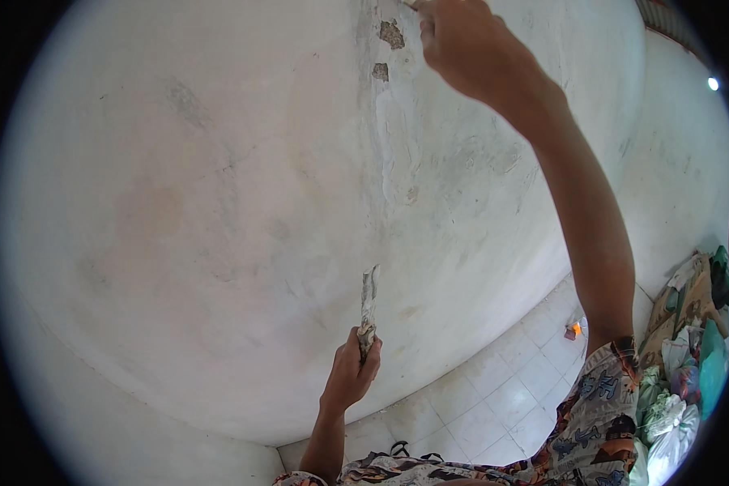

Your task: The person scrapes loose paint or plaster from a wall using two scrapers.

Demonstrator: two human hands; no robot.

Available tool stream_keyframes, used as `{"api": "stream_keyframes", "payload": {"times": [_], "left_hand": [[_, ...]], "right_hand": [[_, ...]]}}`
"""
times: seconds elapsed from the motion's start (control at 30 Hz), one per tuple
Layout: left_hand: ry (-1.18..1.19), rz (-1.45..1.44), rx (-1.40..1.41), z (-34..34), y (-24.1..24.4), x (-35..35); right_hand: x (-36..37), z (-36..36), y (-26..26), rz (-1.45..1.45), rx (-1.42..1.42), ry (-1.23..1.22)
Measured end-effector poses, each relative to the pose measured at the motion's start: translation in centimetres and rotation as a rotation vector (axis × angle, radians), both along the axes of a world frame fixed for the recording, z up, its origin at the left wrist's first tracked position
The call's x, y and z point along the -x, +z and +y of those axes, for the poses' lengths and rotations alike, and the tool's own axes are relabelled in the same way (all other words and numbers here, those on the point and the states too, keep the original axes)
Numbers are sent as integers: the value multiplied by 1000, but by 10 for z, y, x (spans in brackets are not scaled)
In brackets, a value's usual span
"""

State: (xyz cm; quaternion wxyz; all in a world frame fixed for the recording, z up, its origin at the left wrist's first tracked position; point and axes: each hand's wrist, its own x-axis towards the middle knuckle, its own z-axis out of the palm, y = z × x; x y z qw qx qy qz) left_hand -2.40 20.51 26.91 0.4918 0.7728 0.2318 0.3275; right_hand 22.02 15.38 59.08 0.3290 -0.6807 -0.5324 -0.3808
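Note:
My left hand (pixel 352 370), low in the picture, grips a plaster-crusted putty knife or scraper (pixel 369 297) seen almost edge-on, its blade end pointing up. Stretched up to the top edge, my right hand (pixel 465 48) is closed on a thin tool (pixel 409 3). Only a pale bit of that tool shows; the rest is hidden or cut off. Before me stands a whitewashed wall (pixel 249 152) with grey smears. Left of my right hand, two rough brown patches of broken plaster (pixel 392 34) lie one above the other. A smoother strip of filler (pixel 398 146) runs down below them.
Pale floor tiles (pixel 492 395) meet the wall's foot. Plastic bags (pixel 674 419) and cardboard (pixel 686 297) are heaped at the right. A small orange-and-red object (pixel 574 330) lies on the floor near my right arm. Another wall (pixel 674 140) adjoins at the right.

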Motion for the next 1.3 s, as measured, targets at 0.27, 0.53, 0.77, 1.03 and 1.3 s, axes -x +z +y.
{"api": "stream_keyframes", "payload": {"times": [0.27,0.53,0.77,1.03,1.3], "left_hand": [[-2,-4,12,-13,13,1],[27,-1,20,-21,15,-2],[150,-119,183,-41,5,25],[122,-73,477,-122,6,32],[-19,36,675,-169,-11,34]], "right_hand": [[3,16,-33,-59,-89,70],[-5,9,-83,69,161,150],[0,-61,-224,1355,241,977],[63,-130,-360,2042,-8,1249],[72,-185,-386,2023,-18,1095]]}}
